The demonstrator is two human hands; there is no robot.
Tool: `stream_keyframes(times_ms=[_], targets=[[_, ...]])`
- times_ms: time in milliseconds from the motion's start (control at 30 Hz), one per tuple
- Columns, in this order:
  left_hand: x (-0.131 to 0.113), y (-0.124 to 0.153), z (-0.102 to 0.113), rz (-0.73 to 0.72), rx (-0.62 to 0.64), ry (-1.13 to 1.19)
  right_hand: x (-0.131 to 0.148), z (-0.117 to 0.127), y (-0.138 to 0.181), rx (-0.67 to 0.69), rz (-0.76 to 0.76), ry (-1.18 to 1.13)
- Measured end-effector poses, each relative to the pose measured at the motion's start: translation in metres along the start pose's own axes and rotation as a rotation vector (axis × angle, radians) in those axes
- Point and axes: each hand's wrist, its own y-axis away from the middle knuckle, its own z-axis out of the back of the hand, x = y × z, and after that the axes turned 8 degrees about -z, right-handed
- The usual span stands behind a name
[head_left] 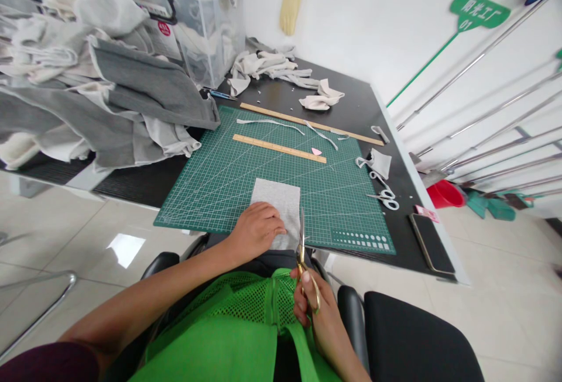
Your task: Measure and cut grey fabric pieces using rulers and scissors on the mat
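Observation:
A grey rectangle of fabric [278, 203] lies on the near edge of a green cutting mat [228, 177]. My left hand [255, 231] rests on its lower left part, fingers curled and pressing the cloth down. My right hand [317, 312] grips gold-handled scissors [302, 241], fingers through the loops. The blades point away from me along the fabric's right edge.
Two wooden rulers [279, 148] and thin fabric strips lie across the mat's far half. White-handled scissors [385, 198], fabric scraps and a phone [431, 243] sit at the right. A heap of grey and cream cloth [109, 83] and a clear bin fill the left. A green mesh bag lies on my lap.

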Motion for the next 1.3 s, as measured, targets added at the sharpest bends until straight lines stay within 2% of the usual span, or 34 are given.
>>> stream_keyframes(times_ms=[1300], targets=[[-0.0004,-0.004,0.0022,0.045,0.06,0.006,0.0029,-0.0061,0.0049,-0.042,-0.022,-0.016]])
